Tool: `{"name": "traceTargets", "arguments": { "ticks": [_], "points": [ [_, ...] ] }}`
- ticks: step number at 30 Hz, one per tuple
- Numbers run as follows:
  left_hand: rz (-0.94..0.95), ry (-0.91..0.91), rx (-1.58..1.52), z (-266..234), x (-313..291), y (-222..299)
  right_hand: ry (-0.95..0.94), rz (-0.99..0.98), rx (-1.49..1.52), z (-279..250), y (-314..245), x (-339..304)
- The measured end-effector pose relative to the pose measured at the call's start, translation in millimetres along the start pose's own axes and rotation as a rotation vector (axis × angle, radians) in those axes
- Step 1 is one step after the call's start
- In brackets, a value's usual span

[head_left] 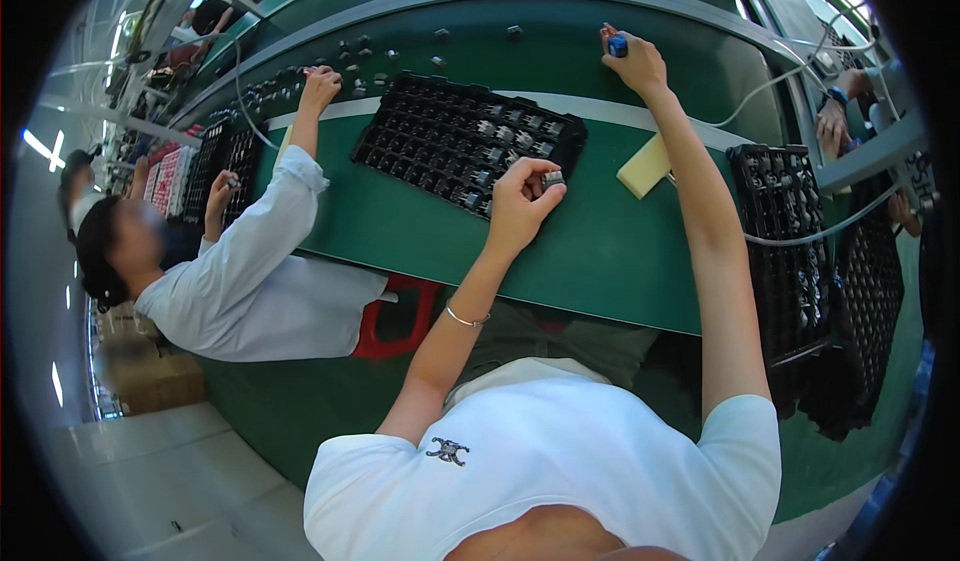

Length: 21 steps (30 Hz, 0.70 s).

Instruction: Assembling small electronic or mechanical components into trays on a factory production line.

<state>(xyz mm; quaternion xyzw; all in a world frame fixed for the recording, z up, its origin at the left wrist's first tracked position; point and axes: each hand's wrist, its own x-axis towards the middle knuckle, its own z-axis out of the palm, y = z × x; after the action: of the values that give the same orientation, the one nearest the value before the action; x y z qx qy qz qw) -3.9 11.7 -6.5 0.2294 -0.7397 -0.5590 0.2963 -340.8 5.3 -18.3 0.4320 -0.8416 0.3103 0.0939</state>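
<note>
My left hand [522, 205] is closed, pinching a small silver-and-dark metal part [552, 178] between thumb and fingers. It is at the near right edge of a black compartment tray [425, 176]. Several similar metal parts [510, 133] sit in the tray's right-hand pockets, while the left-hand pockets look dark. Stretched far forward, my right hand [640, 65] is wrapped round a small blue object [618, 46] above the far green surface. The fingers hide most of that object, so its kind cannot be made out.
A pale yellow block [644, 167] lies by my right forearm. Black trays [785, 231] with metal parts stand at the right. Loose parts [438, 61] are scattered on the far surface. On my left, a co-worker's hand [320, 89] reaches forward. A white cable [790, 243] curves at right.
</note>
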Motion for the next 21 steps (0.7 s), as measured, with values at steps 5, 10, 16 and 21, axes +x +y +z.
{"name": "traceTargets", "arguments": {
  "ticks": [5,10,16,21],
  "points": [
    [-0.007,0.028,-0.216,-7,3,-3,-0.073,-0.013,0.15,-20,-18,-16],
    [-0.033,0.016,-0.238,-13,13,33,-0.297,0.076,0.728,-84,-66,-96],
    [-0.039,-0.167,-0.097,10,19,49,-0.314,0.438,1.193,-106,-87,-168],
    [-0.056,-0.156,-0.165,26,20,49,-0.269,0.457,1.243,-106,-80,-179]
  ]
}}
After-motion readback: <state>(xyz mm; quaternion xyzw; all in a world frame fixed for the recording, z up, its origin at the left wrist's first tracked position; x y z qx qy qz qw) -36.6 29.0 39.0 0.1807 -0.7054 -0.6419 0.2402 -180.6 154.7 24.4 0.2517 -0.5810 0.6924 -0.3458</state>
